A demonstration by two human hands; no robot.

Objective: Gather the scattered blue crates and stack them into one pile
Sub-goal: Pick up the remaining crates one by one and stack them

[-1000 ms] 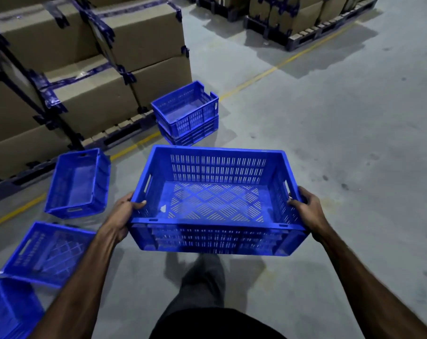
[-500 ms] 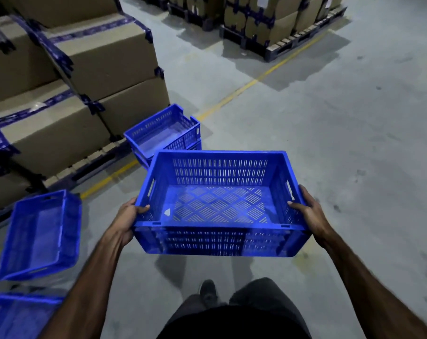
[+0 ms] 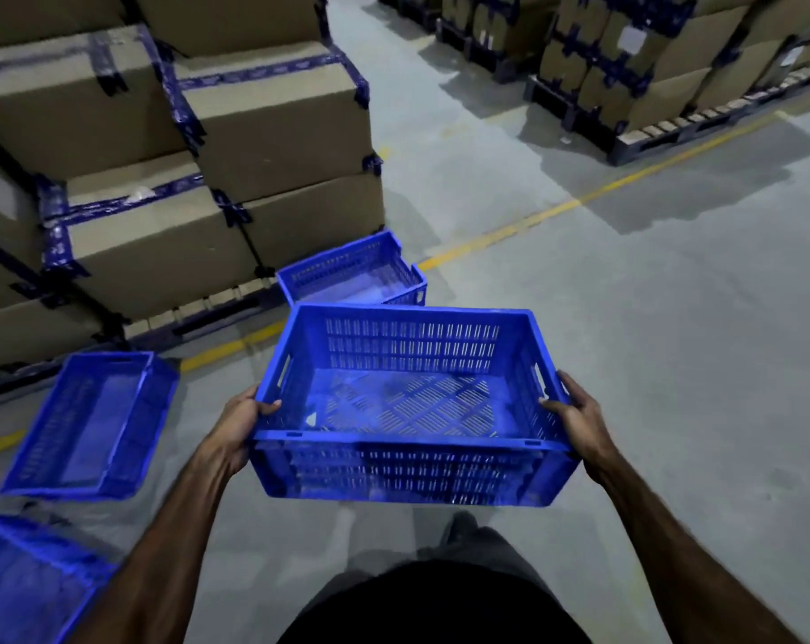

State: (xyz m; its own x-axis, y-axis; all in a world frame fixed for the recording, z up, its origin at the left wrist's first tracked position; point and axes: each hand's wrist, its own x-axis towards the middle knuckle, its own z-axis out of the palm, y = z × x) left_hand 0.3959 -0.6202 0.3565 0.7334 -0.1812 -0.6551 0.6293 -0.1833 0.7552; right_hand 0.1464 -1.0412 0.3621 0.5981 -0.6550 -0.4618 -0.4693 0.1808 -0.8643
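I carry an empty blue slotted crate (image 3: 408, 471) at waist height. My left hand (image 3: 240, 425) grips its left rim, thumb hooked over the edge. My right hand (image 3: 579, 420) grips the right rim the same way. Just beyond the carried crate, a pile of blue crates (image 3: 352, 271) stands on the floor, partly hidden behind it. Another blue crate (image 3: 92, 425) lies tilted on the floor at the left. A further blue crate (image 3: 17, 578) shows at the bottom left corner, blurred.
Stacked cardboard boxes (image 3: 264, 127) on a pallet rise close behind the pile at the left. More boxes on pallets (image 3: 649, 62) stand at the far right. A yellow floor line (image 3: 510, 230) runs diagonally. My leg and shoe (image 3: 459, 527) are below the crate.
I have walked forward with the crate. The pile on the floor is now right behind the carried crate, and the tilted crate at the left has slid closer.
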